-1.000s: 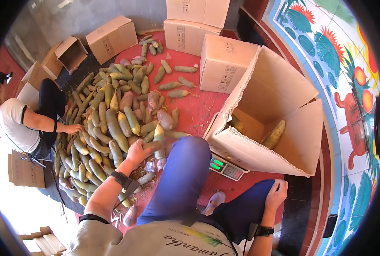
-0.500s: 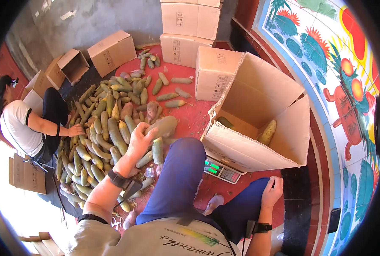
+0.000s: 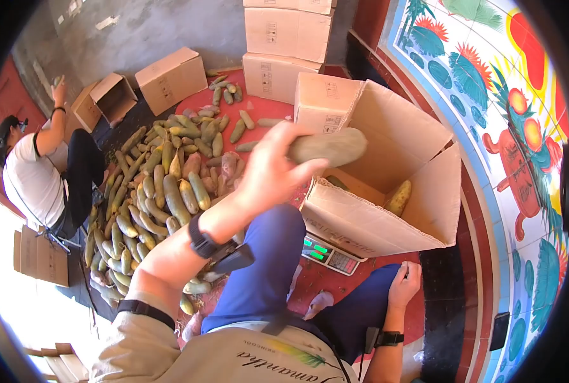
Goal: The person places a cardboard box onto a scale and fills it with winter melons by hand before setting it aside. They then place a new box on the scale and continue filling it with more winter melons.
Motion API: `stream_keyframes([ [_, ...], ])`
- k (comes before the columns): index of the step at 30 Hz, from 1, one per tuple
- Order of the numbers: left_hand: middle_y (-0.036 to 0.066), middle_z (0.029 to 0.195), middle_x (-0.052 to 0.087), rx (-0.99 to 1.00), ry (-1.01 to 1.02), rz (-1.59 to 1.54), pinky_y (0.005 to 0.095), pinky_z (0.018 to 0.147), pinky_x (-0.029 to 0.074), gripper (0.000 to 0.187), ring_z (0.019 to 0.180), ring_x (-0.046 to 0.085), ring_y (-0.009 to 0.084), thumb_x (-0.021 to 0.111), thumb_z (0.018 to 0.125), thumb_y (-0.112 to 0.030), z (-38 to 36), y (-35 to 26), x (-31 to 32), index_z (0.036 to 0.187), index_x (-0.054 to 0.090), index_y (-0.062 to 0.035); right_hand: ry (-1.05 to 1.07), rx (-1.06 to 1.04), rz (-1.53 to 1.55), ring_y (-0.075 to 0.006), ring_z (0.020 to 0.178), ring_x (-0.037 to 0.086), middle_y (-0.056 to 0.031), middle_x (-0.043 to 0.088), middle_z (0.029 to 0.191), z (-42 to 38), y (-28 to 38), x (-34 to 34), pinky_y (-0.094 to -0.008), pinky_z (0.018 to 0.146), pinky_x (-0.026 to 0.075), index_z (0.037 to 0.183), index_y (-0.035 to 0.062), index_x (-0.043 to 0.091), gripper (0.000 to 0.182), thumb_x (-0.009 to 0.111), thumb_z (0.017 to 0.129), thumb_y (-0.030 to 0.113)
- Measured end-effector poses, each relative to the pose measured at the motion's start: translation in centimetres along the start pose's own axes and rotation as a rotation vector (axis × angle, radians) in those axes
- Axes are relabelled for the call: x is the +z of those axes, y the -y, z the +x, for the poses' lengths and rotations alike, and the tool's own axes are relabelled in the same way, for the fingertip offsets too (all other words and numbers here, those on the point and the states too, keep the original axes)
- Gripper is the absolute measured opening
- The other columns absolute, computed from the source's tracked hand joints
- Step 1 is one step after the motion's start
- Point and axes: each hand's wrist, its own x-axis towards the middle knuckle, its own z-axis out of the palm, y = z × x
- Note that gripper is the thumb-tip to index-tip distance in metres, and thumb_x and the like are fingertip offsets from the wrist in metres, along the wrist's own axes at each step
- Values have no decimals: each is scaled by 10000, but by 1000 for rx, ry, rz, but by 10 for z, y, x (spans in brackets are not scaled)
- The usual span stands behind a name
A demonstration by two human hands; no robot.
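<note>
My left hand [image 3: 275, 167] is closed round a thick green radish [image 3: 332, 148], holding it above the near left edge of an open cardboard box [image 3: 386, 225]. Inside that box a yellowish-green radish [image 3: 398, 198] leans by the right wall, and a darker one [image 3: 336, 182] shows at the left. Beneath the box is a scale [image 3: 331, 253] with lit green digits. My right hand [image 3: 404, 285] rests on my right knee, fingers curled, with nothing seen in it. A large heap of green radishes [image 3: 160, 185] covers the floor to my left.
Another person [image 3: 38, 172] sits beyond the heap, one hand raised. Closed cartons [image 3: 284, 35] are stacked at the back, with another carton [image 3: 169, 76] and an open box [image 3: 113, 99] along the wall. A painted tile wall [image 3: 482, 96] rises on the right.
My left hand has carried the radish from beside the heap rightward to the box's edge. The other person's hand has lifted from the heap. My right hand stays on the knee.
</note>
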Motion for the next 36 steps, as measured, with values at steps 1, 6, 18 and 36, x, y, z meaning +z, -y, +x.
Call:
stream_keyframes([
  [1,111,908,558,48,33,22,329,709,468,364,830,569,218,702,714,-143,9,-8,7,1019,541,-26,11,29,-1,-306,695,545,-150,536,770,-1,0,-1,-368,626,443,797,-22,547,52,531,810,25],
  [6,126,882,550,60,165,14,340,691,472,308,805,572,254,687,714,-102,23,-5,36,987,561,-36,33,75,21,-294,702,539,-145,531,772,-2,-1,-3,-359,642,441,810,-28,548,75,523,824,41],
  [18,139,849,604,-363,-60,105,348,699,472,139,788,596,274,581,769,-86,-85,114,-33,893,605,-27,67,55,-22,-239,672,517,-121,504,743,-5,-16,-4,-332,640,424,800,-30,523,108,493,856,58],
  [36,174,1319,421,-1315,1019,435,361,944,413,381,1159,476,300,580,766,-298,-416,232,-26,1103,622,-126,237,81,-203,-253,769,561,-138,563,826,-1,-19,-8,-330,718,455,869,-38,556,106,480,859,36],
])
